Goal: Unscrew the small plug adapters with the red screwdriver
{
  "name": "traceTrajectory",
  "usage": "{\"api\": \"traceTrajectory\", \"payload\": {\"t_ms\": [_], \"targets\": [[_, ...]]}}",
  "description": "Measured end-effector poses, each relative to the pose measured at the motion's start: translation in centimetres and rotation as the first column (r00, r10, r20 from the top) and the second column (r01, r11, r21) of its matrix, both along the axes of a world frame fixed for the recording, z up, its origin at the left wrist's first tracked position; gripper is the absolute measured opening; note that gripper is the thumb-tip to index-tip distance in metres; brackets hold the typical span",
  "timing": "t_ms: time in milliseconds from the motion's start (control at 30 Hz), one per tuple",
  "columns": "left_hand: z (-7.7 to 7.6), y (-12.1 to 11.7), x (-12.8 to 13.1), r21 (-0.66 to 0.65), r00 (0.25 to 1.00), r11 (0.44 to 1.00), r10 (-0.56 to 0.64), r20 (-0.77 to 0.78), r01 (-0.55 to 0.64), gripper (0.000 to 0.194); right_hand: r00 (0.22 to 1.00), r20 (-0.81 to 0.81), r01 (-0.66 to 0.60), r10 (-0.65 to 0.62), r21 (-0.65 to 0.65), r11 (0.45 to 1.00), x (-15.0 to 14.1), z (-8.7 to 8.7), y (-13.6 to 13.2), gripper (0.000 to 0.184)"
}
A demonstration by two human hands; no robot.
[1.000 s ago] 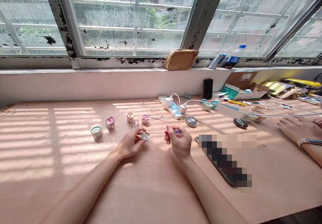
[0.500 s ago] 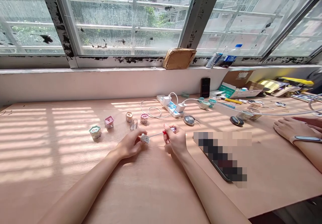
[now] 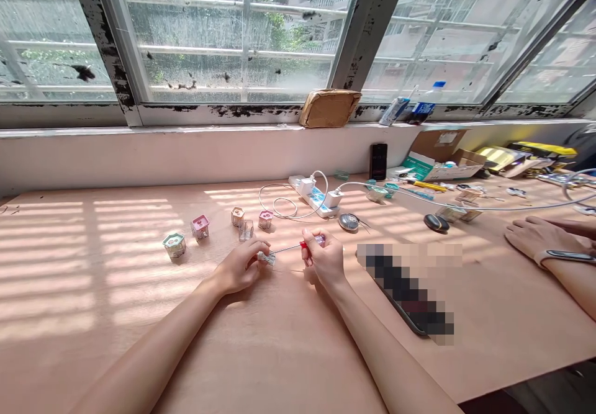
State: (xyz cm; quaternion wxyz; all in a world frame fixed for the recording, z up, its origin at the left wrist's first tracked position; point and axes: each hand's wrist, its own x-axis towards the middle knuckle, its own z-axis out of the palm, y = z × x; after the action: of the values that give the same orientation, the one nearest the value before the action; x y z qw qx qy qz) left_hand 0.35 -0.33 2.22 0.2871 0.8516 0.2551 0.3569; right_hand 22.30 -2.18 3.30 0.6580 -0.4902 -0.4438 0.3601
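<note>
Between the fingertips of my left hand point(image 3: 238, 267) is a small whitish, partly clear piece point(image 3: 267, 257); its kind is too small to tell. My right hand point(image 3: 325, 256) is closed round the red handle of a screwdriver point(image 3: 287, 250). The thin metal shaft points left, and its tip meets the small piece. Just behind my left hand stand a clear open cup-like part point(image 3: 246, 230), a small box with a pink top point(image 3: 266, 218) and one with an orange top point(image 3: 237, 216). Farther left are another pink-topped box point(image 3: 200, 226) and a green-topped box point(image 3: 174, 245).
A power strip point(image 3: 313, 197) with white plugs and cables lies at the back. Right of my hand are a round grey tin point(image 3: 349, 221) and a dark, pixelated phone-like slab point(image 3: 405, 302). Another person's hand point(image 3: 531, 240) rests at the right, near an open carton point(image 3: 442, 164).
The small piece has turned slightly in my left fingers, with the screwdriver tip still at it. My right hand keeps nearly the same place. The whole view has shifted a little.
</note>
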Motion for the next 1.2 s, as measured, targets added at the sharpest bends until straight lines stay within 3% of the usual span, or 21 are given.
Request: {"api": "traceTrajectory", "payload": {"t_ms": [1200], "targets": [[-0.44, 0.02, 0.12, 0.001, 0.999, 0.999, 0.045, -0.023, -0.044, 0.018, 1.0, 0.025, 0.017, -0.018, 0.031, 0.999, 0.04, 0.18, -0.32, 0.047]]}}
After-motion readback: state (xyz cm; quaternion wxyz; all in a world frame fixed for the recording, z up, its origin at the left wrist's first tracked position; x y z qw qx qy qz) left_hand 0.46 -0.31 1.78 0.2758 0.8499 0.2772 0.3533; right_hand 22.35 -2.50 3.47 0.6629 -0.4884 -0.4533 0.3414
